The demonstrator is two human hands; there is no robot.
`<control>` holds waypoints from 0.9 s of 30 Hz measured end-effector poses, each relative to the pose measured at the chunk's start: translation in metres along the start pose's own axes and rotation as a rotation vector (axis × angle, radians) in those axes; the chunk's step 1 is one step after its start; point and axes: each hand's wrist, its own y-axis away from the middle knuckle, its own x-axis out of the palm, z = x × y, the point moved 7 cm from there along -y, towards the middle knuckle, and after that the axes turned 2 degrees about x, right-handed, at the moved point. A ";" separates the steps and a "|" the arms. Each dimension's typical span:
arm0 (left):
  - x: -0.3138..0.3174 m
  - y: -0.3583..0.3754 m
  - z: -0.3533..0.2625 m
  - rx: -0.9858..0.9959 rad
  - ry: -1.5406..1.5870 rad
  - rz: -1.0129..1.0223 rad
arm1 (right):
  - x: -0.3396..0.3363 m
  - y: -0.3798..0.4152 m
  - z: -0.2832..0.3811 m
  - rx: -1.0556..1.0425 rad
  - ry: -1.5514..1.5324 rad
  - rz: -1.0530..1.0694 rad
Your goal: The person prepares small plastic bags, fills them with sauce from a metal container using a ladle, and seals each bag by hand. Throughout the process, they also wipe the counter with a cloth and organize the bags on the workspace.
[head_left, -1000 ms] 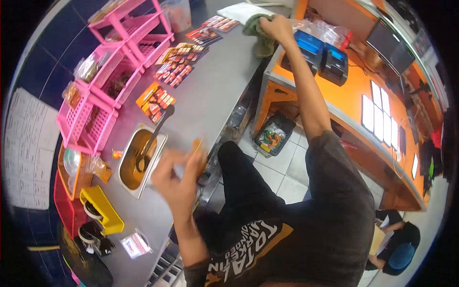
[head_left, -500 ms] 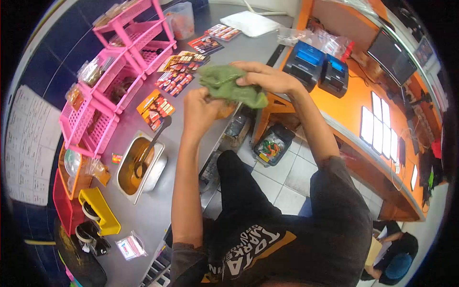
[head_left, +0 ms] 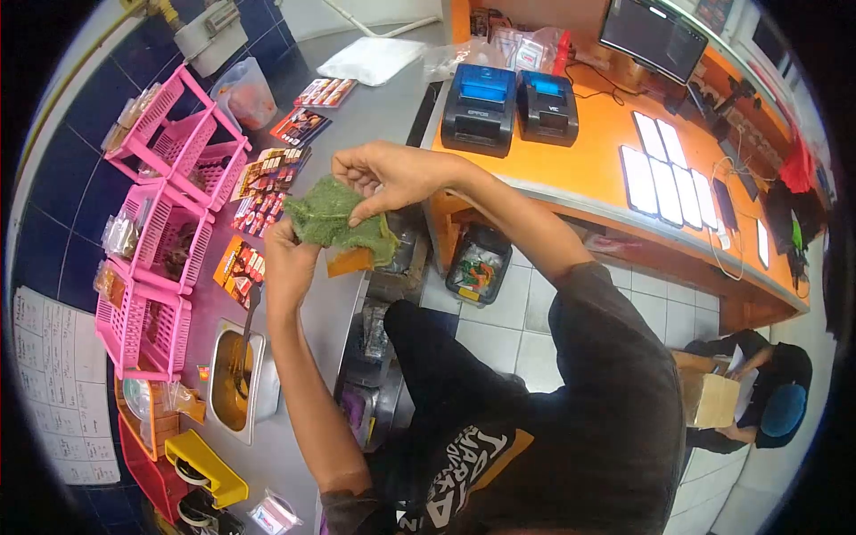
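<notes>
A green cloth (head_left: 328,214) is held up between both hands over the edge of the steel counter. My left hand (head_left: 292,259) pinches its lower left side, its fingers partly behind the fabric. My right hand (head_left: 382,178) grips the upper right part, thumb on top of the cloth. Just below the cloth an orange piece (head_left: 349,261) shows; whether it is attached to it I cannot tell. Printed cards (head_left: 239,270) lie on the counter left of my left hand. Nearer stands a steel pan (head_left: 234,383) with orange-brown liquid and a dark ladle.
Pink baskets (head_left: 169,241) line the left wall. Two printers (head_left: 480,111) and several lit phones (head_left: 664,183) sit on the orange desk (head_left: 571,183). A black bin (head_left: 480,267) is on the floor. At lower right, another person (head_left: 758,392) holds a cardboard box (head_left: 713,399).
The view has turned and shifted, bringing more of the desk in. The cloth is more spread out between my hands, and the orange piece beneath it shows more clearly.
</notes>
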 end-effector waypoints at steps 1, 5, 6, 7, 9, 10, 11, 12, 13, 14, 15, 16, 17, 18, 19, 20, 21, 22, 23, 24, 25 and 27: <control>-0.002 0.000 0.001 -0.001 -0.002 0.019 | 0.001 0.000 0.001 -0.009 -0.017 -0.006; -0.004 0.004 -0.006 0.044 0.084 -0.042 | 0.001 -0.002 0.008 -0.101 -0.300 -0.012; -0.002 0.007 -0.013 0.058 0.073 -0.084 | -0.001 -0.003 0.007 -0.103 -0.320 -0.017; -0.002 0.008 -0.018 0.073 0.061 -0.128 | -0.003 -0.005 0.005 -0.107 -0.338 -0.022; -0.004 0.009 -0.017 0.131 -0.046 -0.167 | -0.005 -0.009 -0.003 -0.125 -0.384 -0.026; -0.006 0.011 -0.016 0.156 -0.102 -0.192 | -0.005 -0.012 -0.006 -0.136 -0.410 -0.021; -0.007 0.014 -0.014 0.190 -0.138 -0.224 | -0.006 -0.015 -0.013 -0.114 -0.389 -0.037; -0.006 0.017 -0.015 0.219 -0.181 -0.264 | -0.006 -0.017 -0.017 -0.096 -0.374 -0.043; -0.007 0.021 -0.020 0.246 -0.228 -0.308 | -0.004 -0.021 -0.019 -0.082 -0.360 -0.044; -0.008 0.028 -0.020 0.215 -0.217 -0.336 | -0.001 -0.025 -0.021 -0.065 -0.360 -0.056; -0.006 0.033 -0.022 0.188 -0.204 -0.361 | 0.000 -0.026 -0.023 -0.047 -0.356 -0.072; -0.008 0.036 -0.022 0.166 -0.185 -0.385 | -0.001 -0.026 -0.025 -0.027 -0.346 -0.091; -0.013 0.041 -0.017 0.190 -0.253 -0.395 | -0.005 -0.028 -0.033 -0.023 -0.292 -0.150; -0.019 0.046 -0.018 0.178 -0.240 -0.422 | -0.012 -0.031 -0.047 -0.020 -0.231 -0.212; -0.024 0.052 -0.021 0.167 -0.228 -0.447 | -0.018 -0.033 -0.058 -0.017 -0.171 -0.275; -0.029 0.059 -0.024 0.154 -0.217 -0.469 | -0.021 -0.037 -0.071 0.033 -0.049 -0.291; -0.031 0.062 -0.027 0.150 -0.188 -0.465 | -0.024 -0.040 -0.072 0.082 0.079 -0.307; -0.033 0.066 -0.032 0.145 -0.158 -0.458 | -0.024 -0.045 -0.074 0.131 0.205 -0.323; -0.035 0.067 -0.036 0.145 -0.125 -0.446 | -0.021 -0.043 -0.066 0.074 0.485 -0.391; -0.038 0.068 -0.042 0.159 -0.159 -0.470 | -0.018 -0.040 -0.044 0.035 0.531 -0.484; -0.040 0.072 -0.047 0.169 -0.192 -0.484 | -0.009 -0.036 -0.020 0.003 0.574 -0.581; -0.037 0.072 -0.059 0.188 -0.181 -0.493 | 0.004 -0.028 0.015 -0.025 0.340 -0.587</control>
